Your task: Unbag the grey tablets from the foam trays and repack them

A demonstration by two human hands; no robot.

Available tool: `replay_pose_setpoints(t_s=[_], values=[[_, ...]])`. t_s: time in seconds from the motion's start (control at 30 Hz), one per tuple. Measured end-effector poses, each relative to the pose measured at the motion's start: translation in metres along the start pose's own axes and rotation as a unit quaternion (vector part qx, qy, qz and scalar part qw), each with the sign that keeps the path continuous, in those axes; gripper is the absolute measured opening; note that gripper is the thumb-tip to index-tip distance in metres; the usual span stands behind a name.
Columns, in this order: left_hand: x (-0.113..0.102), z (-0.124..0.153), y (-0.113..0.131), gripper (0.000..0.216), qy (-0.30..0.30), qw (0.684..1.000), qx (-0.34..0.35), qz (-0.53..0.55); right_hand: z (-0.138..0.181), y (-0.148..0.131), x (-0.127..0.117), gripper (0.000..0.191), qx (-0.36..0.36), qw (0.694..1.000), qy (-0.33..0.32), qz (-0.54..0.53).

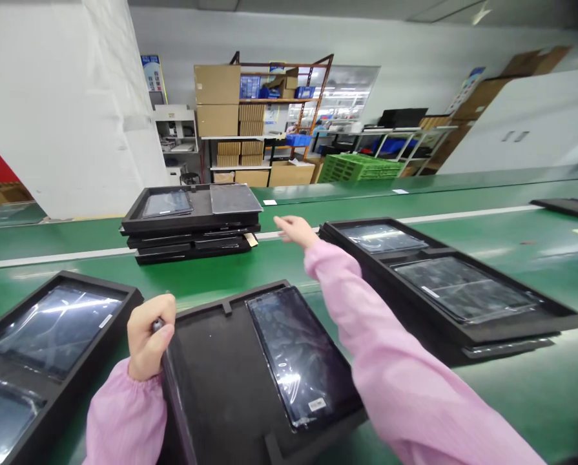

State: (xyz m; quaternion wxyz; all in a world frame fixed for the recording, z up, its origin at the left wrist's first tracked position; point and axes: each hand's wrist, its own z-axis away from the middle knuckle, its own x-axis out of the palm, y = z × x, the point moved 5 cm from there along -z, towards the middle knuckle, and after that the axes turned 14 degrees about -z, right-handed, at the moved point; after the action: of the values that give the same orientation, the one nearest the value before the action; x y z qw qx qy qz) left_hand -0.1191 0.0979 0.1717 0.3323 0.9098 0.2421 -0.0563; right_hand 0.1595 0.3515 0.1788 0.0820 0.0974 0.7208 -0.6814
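My left hand (150,332) is closed around the upper part of a thin dark panel (176,400) with a shiny edge, seen nearly edge-on; it looks like a film-wrapped screen. Beside it lies a black foam tray (211,368) with a bare left pocket. A film-wrapped screen (301,355) with a small white label rests at the tray's right side, slightly tilted. My right hand (296,230) reaches out over the green surface, fingers extended and holding nothing visible. It is between a stack of black trays (192,223) and the right-hand trays, apart from the stack.
More black trays with wrapped screens lie at the left (56,329) and right (463,287) on the green work surface (211,278). A white line runs across it. Behind stand cardboard boxes (217,97), a shelf rack and green pallets (359,166). A white-wrapped column (70,103) rises at left.
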Motion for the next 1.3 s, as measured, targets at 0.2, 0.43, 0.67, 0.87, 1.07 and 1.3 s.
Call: replay_pose_setpoints(t_s=[0.2,0.43,0.67,0.87,1.07,1.3], values=[[-0.001,0.0,0.008,0.029,0.006,0.999,0.027,-0.015,-0.088,-0.019,0.068,0.032,0.092,0.991,-0.003,-0.102],[0.0,-0.002,0.007,0.03,0.01,1.0,0.025,-0.005,-0.094,-0.031,0.072,0.021,0.068,0.975,-0.007,-0.209],[-0.012,0.003,0.004,0.026,0.031,1.0,0.006,-0.002,0.012,-0.013,0.043,0.028,-0.005,0.952,-0.099,-0.289],[-0.018,0.001,0.009,0.023,0.046,0.999,0.013,0.0,0.163,0.065,0.006,0.052,0.061,0.953,-0.197,-0.222],[-0.021,-0.002,0.015,0.023,0.035,0.999,0.037,0.009,0.24,0.138,0.033,0.066,0.157,0.946,-0.239,-0.156],[-0.02,-0.003,0.014,0.023,0.03,0.999,0.021,0.017,0.241,0.16,0.093,0.046,0.145,0.949,-0.28,0.007]])
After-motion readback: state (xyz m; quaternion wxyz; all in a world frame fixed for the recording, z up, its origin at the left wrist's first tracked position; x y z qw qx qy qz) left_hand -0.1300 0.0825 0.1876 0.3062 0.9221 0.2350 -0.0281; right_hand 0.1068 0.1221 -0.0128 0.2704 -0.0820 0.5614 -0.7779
